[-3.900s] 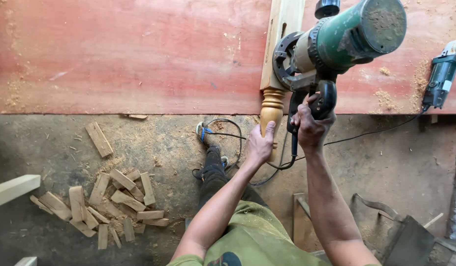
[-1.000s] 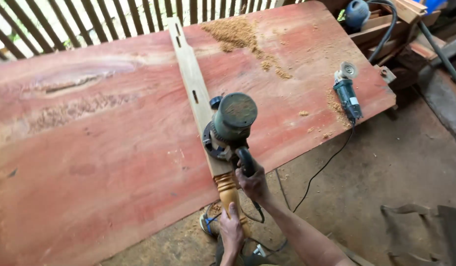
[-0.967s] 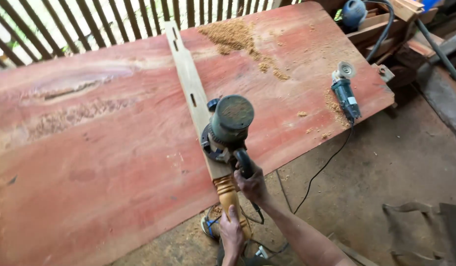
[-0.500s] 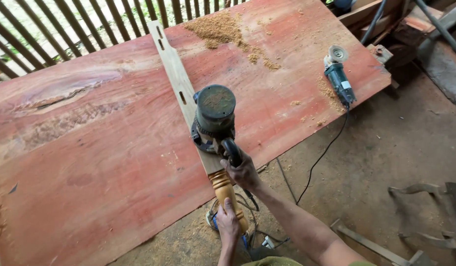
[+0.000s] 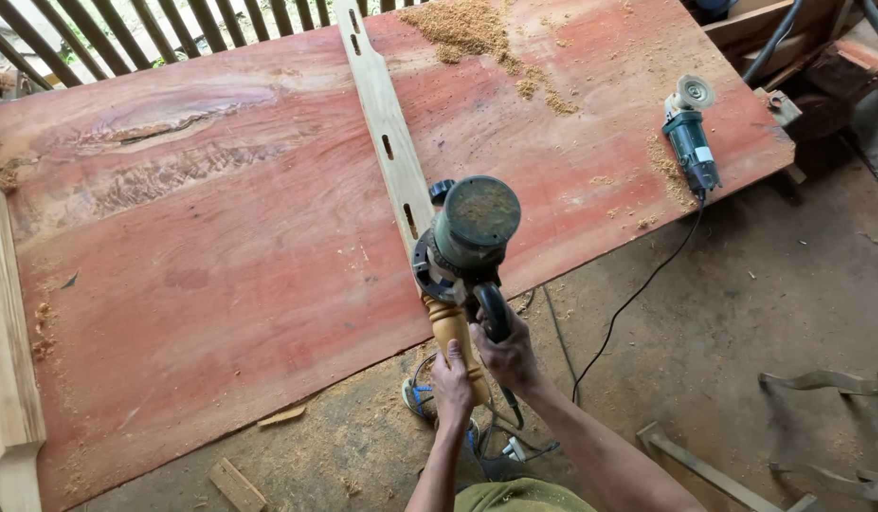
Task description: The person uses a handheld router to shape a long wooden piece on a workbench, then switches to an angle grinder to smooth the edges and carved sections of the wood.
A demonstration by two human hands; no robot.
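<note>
Since the earlier frames the router (image 5: 465, 239) sits nearer the leg's turned end. Right hand (image 5: 503, 349) wraps its handle; left hand (image 5: 452, 379) clasps the slotted wooden leg (image 5: 398, 171), lying across the red slab (image 5: 221, 256).

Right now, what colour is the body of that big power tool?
Green, dusted with sawdust; the router shows best in the head view.

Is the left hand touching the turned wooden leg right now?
Touching. The head view shows the left hand wrapped around the turned leg, no gap.

Dusty concrete floor (image 5: 742, 313) (sawdust-strewn) — slatted railing (image 5: 173, 24)
</note>
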